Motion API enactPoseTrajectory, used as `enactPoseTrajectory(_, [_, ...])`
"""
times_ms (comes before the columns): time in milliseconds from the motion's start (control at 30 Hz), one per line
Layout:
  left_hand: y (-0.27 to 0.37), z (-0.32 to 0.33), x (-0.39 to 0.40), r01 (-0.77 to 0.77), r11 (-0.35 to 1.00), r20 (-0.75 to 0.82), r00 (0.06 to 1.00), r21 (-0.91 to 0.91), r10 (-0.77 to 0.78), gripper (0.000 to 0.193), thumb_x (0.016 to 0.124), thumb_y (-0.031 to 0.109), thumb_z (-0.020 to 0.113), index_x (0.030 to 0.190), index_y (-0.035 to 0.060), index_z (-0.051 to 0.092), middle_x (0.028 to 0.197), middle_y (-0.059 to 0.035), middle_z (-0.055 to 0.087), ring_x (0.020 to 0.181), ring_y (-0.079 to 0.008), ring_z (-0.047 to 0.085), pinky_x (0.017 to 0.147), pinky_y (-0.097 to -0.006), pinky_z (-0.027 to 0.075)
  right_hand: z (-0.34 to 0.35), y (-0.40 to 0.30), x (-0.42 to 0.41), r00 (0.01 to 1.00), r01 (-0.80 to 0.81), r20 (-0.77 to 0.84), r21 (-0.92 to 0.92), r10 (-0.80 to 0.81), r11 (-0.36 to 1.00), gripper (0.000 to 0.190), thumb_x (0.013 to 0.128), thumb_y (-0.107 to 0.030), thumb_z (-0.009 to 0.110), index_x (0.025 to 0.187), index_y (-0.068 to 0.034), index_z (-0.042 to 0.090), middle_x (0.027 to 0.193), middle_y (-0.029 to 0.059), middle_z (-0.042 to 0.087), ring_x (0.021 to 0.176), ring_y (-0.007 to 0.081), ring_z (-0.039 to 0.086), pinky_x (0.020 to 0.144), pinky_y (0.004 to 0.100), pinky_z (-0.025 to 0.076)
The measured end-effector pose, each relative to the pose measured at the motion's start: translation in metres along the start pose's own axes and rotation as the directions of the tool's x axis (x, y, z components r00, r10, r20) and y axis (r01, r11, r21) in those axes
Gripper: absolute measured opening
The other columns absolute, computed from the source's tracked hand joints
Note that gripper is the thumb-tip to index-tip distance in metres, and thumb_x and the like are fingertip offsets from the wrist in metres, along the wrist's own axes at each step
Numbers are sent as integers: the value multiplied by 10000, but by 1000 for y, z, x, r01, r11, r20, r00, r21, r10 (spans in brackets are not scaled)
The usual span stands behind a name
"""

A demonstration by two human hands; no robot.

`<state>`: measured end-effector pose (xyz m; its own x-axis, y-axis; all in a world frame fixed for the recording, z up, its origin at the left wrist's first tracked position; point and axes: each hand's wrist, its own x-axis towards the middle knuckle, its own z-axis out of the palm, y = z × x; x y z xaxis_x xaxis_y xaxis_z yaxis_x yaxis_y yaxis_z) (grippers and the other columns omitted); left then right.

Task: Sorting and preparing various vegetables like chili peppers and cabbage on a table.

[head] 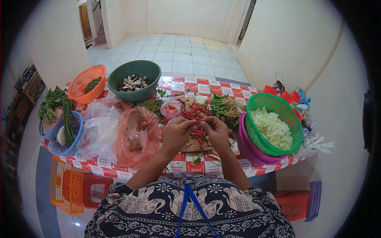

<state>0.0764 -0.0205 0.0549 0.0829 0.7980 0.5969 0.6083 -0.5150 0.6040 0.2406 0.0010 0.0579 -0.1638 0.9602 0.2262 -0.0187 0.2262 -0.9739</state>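
Red chili peppers (195,111) lie heaped on a wooden cutting board (189,148) in front of me. Just over the heap, my left hand (179,131) and my right hand (215,131) are close together, fingertips pinched on a red chili (198,120) between them. Most of that chili is hidden by the fingers. A clear plastic bag (170,108) with red pieces inside stands beyond my left hand. Spring onions (218,104) with roots lie beyond the board on the right. A white piece (201,98) rests at its far edge.
Left are a red plastic bag (137,136), white plastic bags (102,128), a blue basket (67,148) with green beans, an orange basket (89,96) and a green basin (134,95) of cut eggplant. Right, a green colander (275,151) of shredded cabbage sits on a purple basket (242,145).
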Motion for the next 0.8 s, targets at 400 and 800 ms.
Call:
enactPoseTrajectory(400, [-13, 18, 3, 354, 745, 225, 935, -566, -274, 174, 851, 49, 574, 1008, -14, 616, 917, -61, 612, 837, -121, 592, 720, -246, 520, 0, -3, 1, 973, -228, 76, 394, 216, 890, 105, 848, -153, 613, 860, -52, 588, 715, 2, 589, 594, 58, 515, 501, 203, 402])
enactPoseTrajectory(800, [-34, 22, 1, 391, 655, 227, 918, -647, -324, 165, 871, 82, 562, 994, -22, 599, 866, -45, 623, 790, -98, 587, 711, -229, 494, -12, 5, 13, 945, -291, 82, 657, 317, 696, 54, 846, -119, 602, 877, -76, 588, 767, 8, 596, 661, 91, 558, 543, 230, 440])
